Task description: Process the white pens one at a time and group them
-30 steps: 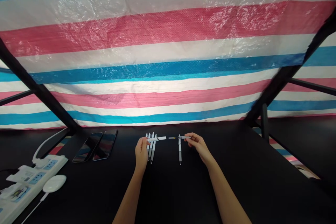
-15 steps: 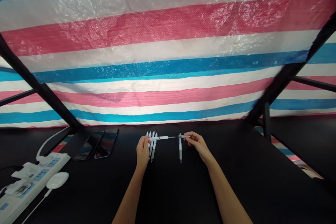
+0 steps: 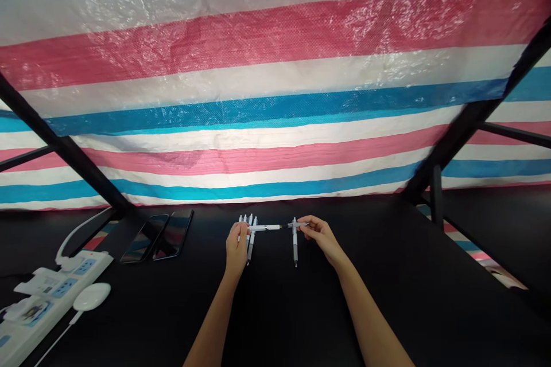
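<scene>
The white barrel of a pen lies sideways in my left hand, its end pointing right. Between finger and thumb, my right hand pinches the grey front section of the pen. A short gap separates the two parts, with a bit of thin refill showing at the barrel's end. Several white and grey pens lie side by side beneath and beside my left hand, partly covered by it. One more pen rests lengthwise on the table just below the grey section.
Two dark phones lie at the back left. Nearer on that side are a white power strip with plugs and cables, and a round white charger. Black frame bars and a striped sheet bound the black table.
The barrel in my left hand has moved slightly right and the grey section slightly left. Less of the refill shows between them.
</scene>
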Demonstrator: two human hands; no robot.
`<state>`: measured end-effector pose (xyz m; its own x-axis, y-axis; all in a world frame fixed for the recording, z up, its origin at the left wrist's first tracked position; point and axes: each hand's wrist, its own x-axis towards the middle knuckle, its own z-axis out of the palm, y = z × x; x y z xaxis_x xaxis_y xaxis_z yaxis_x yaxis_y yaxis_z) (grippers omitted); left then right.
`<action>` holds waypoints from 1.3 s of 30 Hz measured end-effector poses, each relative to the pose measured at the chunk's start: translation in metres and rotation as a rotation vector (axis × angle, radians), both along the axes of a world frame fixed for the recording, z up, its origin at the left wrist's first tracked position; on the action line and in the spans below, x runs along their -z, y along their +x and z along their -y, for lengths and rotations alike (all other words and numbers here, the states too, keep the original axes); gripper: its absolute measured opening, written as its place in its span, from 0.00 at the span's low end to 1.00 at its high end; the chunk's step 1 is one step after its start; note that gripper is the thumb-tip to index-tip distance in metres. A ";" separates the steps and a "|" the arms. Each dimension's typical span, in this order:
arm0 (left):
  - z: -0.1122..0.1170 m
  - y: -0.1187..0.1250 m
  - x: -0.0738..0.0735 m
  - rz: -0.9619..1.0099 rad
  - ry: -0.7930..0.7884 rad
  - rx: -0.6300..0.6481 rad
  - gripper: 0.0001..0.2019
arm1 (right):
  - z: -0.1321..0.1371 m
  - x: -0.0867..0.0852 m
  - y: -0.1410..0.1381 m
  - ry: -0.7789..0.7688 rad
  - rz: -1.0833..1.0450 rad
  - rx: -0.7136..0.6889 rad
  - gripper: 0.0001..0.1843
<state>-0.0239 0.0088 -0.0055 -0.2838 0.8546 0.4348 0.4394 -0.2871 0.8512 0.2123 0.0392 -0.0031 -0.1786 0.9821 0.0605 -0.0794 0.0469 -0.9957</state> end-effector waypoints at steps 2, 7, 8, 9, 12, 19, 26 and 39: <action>0.000 0.001 0.001 -0.006 -0.006 0.015 0.18 | 0.000 0.000 -0.001 -0.003 0.009 -0.010 0.18; 0.000 0.004 0.002 -0.026 0.009 0.034 0.17 | 0.000 0.002 -0.003 -0.010 0.018 -0.037 0.18; 0.000 0.005 0.002 -0.035 0.014 0.039 0.18 | 0.000 0.002 -0.003 -0.008 0.023 -0.040 0.18; 0.000 0.005 0.002 -0.042 0.018 0.045 0.18 | 0.000 0.003 -0.004 -0.005 0.029 -0.045 0.18; 0.001 0.005 0.001 -0.053 0.015 0.056 0.18 | 0.001 0.003 -0.005 -0.001 0.035 -0.058 0.18; 0.000 0.004 0.003 -0.031 0.008 0.063 0.18 | 0.001 0.002 -0.005 0.000 0.011 -0.059 0.17; 0.000 0.002 0.003 -0.069 0.002 0.073 0.18 | 0.001 0.003 -0.006 -0.030 -0.010 -0.047 0.19; 0.001 -0.002 0.001 -0.145 0.032 0.084 0.17 | 0.004 0.004 -0.009 -0.033 0.003 -0.034 0.21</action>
